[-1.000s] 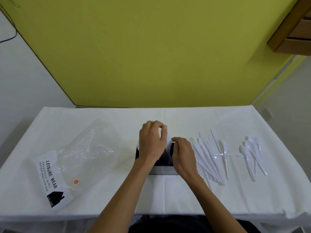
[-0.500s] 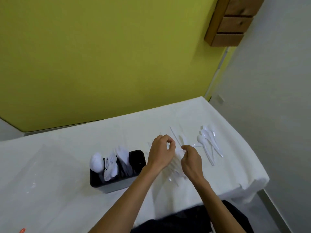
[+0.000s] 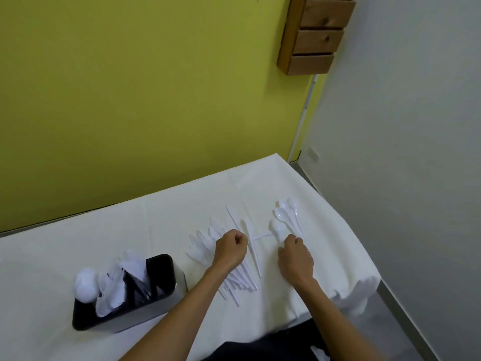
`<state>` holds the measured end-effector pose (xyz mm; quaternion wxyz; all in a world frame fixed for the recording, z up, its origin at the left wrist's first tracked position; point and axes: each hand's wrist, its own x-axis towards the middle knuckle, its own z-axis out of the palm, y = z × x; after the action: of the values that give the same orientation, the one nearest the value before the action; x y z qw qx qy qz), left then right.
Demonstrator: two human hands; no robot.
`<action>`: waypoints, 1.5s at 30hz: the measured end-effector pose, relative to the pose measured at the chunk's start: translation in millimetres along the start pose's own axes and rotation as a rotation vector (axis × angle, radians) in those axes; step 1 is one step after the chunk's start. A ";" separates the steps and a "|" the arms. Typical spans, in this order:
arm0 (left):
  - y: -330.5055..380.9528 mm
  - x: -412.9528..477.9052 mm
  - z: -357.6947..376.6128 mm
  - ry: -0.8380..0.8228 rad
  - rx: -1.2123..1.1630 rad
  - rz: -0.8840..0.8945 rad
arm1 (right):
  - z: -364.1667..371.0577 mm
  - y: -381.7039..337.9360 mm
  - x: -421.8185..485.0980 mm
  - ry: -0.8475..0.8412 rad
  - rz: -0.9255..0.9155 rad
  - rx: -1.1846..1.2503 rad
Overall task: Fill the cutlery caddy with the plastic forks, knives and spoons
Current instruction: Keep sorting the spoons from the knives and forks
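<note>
A black cutlery caddy [image 3: 161, 269] stands on the white table at the lower left, with white plastic spoons [image 3: 84, 285] and forks [image 3: 112, 290] upright in its left compartments. To its right lies a loose pile of white forks and knives [image 3: 204, 243]. My left hand [image 3: 230, 250] hovers over that pile with fingers curled, and I see nothing in it. Further right lie several loose spoons [image 3: 285, 212]. My right hand [image 3: 295, 256] has its fingertips curled round the handle ends of those spoons.
The white-clothed table [image 3: 104, 230] ends close to the right of the spoons, with grey floor beyond. A single knife [image 3: 253, 246] lies between my hands. A wooden drawer box [image 3: 317, 32] hangs on the yellow wall above.
My view has swung right and the caddy now sits at the lower left. Both hands left the caddy; the left went over the fork and knife pile, the right moved on to the spoons.
</note>
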<state>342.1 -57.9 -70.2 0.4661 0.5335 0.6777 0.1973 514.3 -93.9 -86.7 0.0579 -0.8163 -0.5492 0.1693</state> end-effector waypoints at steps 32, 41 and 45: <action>51.2 27.4 37.7 -0.116 -0.543 -0.190 | -44.0 6.1 5.4 -0.183 -0.095 0.451; 45.8 29.3 35.5 0.047 -0.595 -0.079 | -52.2 6.1 5.0 -0.295 -0.088 0.631; 41.6 30.9 27.6 0.041 -0.724 -0.181 | -44.1 31.2 38.0 0.029 0.110 0.482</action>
<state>387.9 -21.5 -64.8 0.6265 0.2678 0.6177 0.3927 569.5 -67.2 -62.2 0.2494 -0.8100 -0.4467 0.2865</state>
